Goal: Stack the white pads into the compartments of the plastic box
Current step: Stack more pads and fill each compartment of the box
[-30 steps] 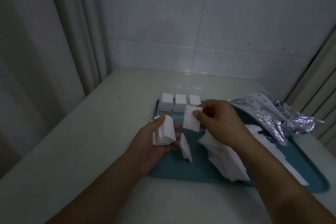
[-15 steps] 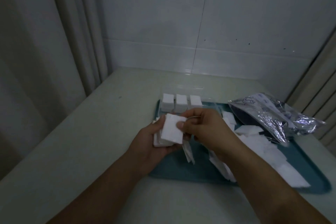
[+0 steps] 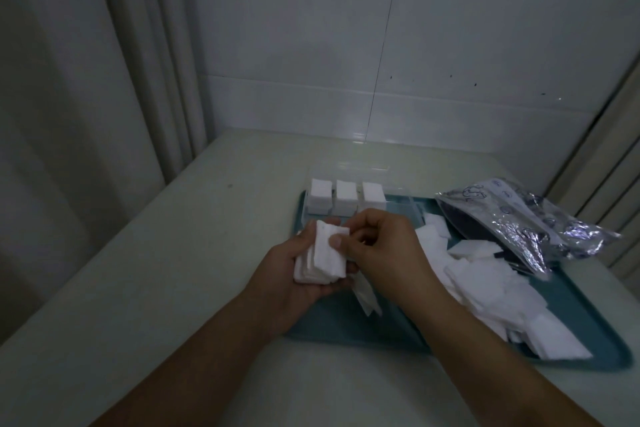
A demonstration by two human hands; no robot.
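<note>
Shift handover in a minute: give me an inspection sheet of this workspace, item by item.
Surface: pale table with a teal tray on it.
Job's things: clear plastic box, three compartments filled with white pads; loose pads heaped on the tray's right side.
Clutter: crinkled foil bag at the tray's far right.
Grippers: left hand holds a pad stack; right hand has its fingers on the top pad.
Cables: nothing seen.
Surroundings: tiled wall behind, curtain left.

A small stack of white pads point(image 3: 320, 258) is held upright-tilted at center. At 12 o'clock of it, a clear plastic box point(image 3: 360, 199) holds three filled compartments; loose pads point(image 3: 485, 281) sprawl at 3 o'clock.
</note>
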